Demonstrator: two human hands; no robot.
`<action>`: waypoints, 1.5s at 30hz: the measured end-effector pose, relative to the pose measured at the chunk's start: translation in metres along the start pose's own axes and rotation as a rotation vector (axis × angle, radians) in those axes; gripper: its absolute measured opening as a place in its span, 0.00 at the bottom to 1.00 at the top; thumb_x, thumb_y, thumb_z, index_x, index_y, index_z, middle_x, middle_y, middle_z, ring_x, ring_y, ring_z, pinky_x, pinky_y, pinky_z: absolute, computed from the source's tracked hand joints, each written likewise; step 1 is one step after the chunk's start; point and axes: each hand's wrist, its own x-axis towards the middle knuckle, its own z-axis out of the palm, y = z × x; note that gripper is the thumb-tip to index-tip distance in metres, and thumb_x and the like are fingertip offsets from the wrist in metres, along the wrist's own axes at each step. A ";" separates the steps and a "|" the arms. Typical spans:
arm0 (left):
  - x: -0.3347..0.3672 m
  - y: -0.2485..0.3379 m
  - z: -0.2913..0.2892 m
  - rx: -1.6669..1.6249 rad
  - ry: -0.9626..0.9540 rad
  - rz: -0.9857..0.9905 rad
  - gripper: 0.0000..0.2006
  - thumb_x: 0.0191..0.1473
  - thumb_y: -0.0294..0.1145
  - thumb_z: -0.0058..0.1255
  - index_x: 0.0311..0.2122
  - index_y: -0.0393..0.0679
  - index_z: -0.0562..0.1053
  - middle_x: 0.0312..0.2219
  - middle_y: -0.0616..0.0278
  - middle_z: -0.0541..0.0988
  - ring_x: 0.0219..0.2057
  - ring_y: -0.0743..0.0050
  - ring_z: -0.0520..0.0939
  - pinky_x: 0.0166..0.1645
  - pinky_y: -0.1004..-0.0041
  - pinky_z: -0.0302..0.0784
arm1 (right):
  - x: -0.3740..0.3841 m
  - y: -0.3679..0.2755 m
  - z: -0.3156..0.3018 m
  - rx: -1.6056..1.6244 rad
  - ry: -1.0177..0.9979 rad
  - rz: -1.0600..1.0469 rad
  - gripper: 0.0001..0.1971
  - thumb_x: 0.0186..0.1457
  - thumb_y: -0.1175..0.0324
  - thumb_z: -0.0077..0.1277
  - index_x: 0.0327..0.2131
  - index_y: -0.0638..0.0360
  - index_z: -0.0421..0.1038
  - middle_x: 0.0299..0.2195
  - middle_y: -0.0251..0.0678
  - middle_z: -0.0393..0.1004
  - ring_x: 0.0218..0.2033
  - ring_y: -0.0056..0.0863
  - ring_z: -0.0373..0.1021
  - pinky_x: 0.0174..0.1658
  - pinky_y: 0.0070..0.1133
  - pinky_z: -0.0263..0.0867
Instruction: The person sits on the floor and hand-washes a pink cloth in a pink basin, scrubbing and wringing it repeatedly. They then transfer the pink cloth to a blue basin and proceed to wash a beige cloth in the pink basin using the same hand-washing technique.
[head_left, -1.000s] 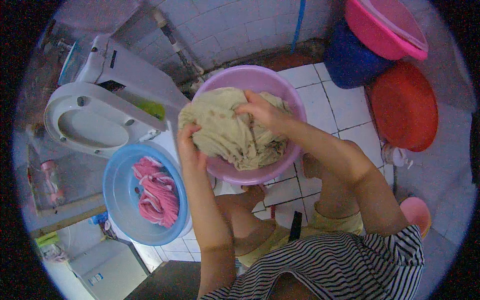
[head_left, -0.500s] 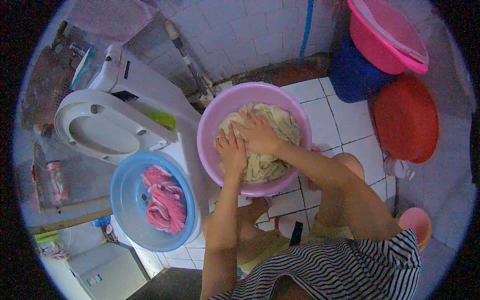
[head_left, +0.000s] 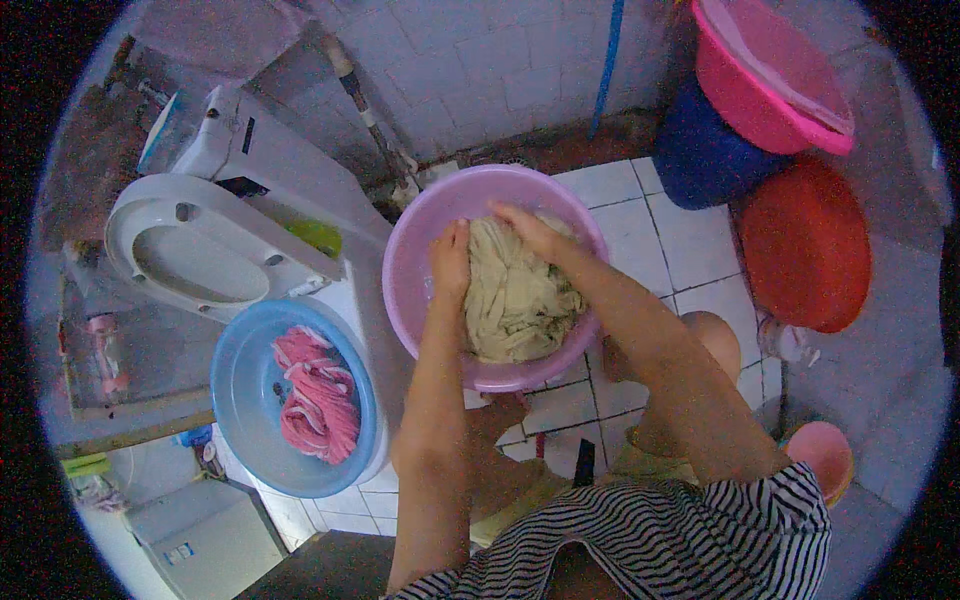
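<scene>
Shifted apart since the earlier frame, the left hand (head_left: 451, 266) and right hand (head_left: 540, 240) are set, fingers (head_left: 457, 238) together, any clamping unclear, around the rumpled beige cloth (head_left: 515, 305), seemingly so it is kept bunched between them inside the round lilac plastic basin (head_left: 412, 265).

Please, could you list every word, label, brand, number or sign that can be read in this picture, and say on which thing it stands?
No text can be read.
Blue-and-white label on the pale box at lower left: too small and blurred to read.
Dark strip on the white toilet: no letters can be made out.
Beige cloth and purple basin: no lettering visible.
</scene>
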 end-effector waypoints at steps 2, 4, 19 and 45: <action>-0.019 0.012 -0.009 -0.361 -0.009 -0.045 0.16 0.57 0.40 0.37 0.38 0.39 0.71 0.32 0.51 0.76 0.36 0.50 0.74 0.46 0.60 0.64 | -0.028 -0.025 0.010 0.025 -0.023 0.203 0.21 0.49 0.51 0.49 0.35 0.61 0.70 0.31 0.32 0.72 0.34 0.22 0.69 0.39 0.22 0.64; -0.041 0.039 -0.013 -0.479 -0.031 -0.073 0.13 0.56 0.36 0.39 0.39 0.38 0.70 0.33 0.51 0.75 0.37 0.51 0.73 0.47 0.60 0.63 | -0.050 -0.025 0.007 -0.170 0.003 0.104 0.18 0.49 0.52 0.50 0.30 0.60 0.71 0.27 0.30 0.72 0.29 0.22 0.69 0.36 0.22 0.64; -0.102 -0.001 -0.010 0.967 -0.037 0.184 0.31 0.54 0.44 0.38 0.62 0.53 0.49 0.56 0.39 0.53 0.53 0.35 0.57 0.51 0.42 0.56 | -0.101 -0.008 0.042 -1.630 -0.018 -0.922 0.16 0.45 0.53 0.48 0.33 0.53 0.70 0.36 0.40 0.67 0.43 0.38 0.61 0.44 0.39 0.55; -0.064 0.042 -0.012 -0.110 -0.087 0.034 0.23 0.60 0.42 0.27 0.55 0.39 0.59 0.53 0.44 0.60 0.56 0.51 0.58 0.59 0.61 0.50 | -0.047 -0.039 -0.015 -0.589 -0.218 -0.027 0.21 0.46 0.53 0.52 0.38 0.61 0.70 0.35 0.35 0.73 0.35 0.26 0.70 0.40 0.21 0.65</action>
